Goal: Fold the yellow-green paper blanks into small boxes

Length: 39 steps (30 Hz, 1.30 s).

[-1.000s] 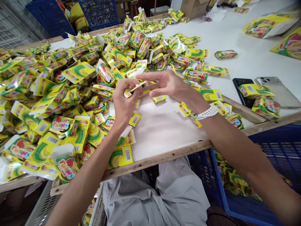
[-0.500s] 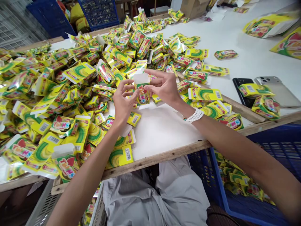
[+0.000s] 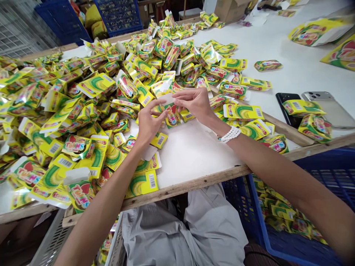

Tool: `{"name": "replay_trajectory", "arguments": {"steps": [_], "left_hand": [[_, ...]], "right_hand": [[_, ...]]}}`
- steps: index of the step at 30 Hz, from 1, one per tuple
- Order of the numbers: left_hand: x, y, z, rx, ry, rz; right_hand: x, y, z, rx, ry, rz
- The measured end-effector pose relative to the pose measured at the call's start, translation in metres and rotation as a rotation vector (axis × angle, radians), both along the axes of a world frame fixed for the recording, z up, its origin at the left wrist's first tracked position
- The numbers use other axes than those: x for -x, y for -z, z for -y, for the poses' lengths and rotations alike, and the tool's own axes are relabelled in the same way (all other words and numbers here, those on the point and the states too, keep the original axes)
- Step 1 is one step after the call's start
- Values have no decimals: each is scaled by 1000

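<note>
The left hand (image 3: pixel 148 123) and right hand (image 3: pixel 194 105) were together, fingertips pinching a yellow carton (image 3: pixel 172 115) at the near edge of a heap of cartons (image 3: pixel 83 107) on the worktop (image 3: pixel 194 159). A black phone (image 3: pixel 283 99) and a silver phone (image 3: pixel 332 109) lay toward the right edge, above a blue crate (image 3: pixel 294 240).

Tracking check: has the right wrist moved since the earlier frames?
Yes. The right wrist, marked by its white bead bracelet, now sits further left in view, farther from the black phone.
</note>
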State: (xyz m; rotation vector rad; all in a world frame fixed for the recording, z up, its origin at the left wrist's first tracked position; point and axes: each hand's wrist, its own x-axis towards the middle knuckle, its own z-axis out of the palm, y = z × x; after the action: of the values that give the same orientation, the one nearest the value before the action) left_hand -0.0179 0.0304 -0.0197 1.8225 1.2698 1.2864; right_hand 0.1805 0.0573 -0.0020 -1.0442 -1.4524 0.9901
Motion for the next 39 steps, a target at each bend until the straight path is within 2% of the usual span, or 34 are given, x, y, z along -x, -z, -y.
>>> {"name": "replay_trajectory", "arguments": {"steps": [6, 11, 18, 22, 31, 39], "left_hand": [[1, 1, -3, -6, 84, -8], [-1, -4, -1, -28, 141, -70], [-7, -7, 7, -129, 180, -150], [-11, -3, 10, -119, 114, -109], [-8, -4, 6, -107, -9, -37], [-9, -7, 6, -35, 13, 46]], "right_hand": [[-9, -1, -5, 108, -172, -3], [-17, -9, -2, 130, -264, 47], [-12, -19, 2, 68, -100, -41], [-11, -21, 1, 82, -56, 5], [-6, -27, 12, 8, -94, 100], [-7, -23, 9, -22, -89, 154]]}}
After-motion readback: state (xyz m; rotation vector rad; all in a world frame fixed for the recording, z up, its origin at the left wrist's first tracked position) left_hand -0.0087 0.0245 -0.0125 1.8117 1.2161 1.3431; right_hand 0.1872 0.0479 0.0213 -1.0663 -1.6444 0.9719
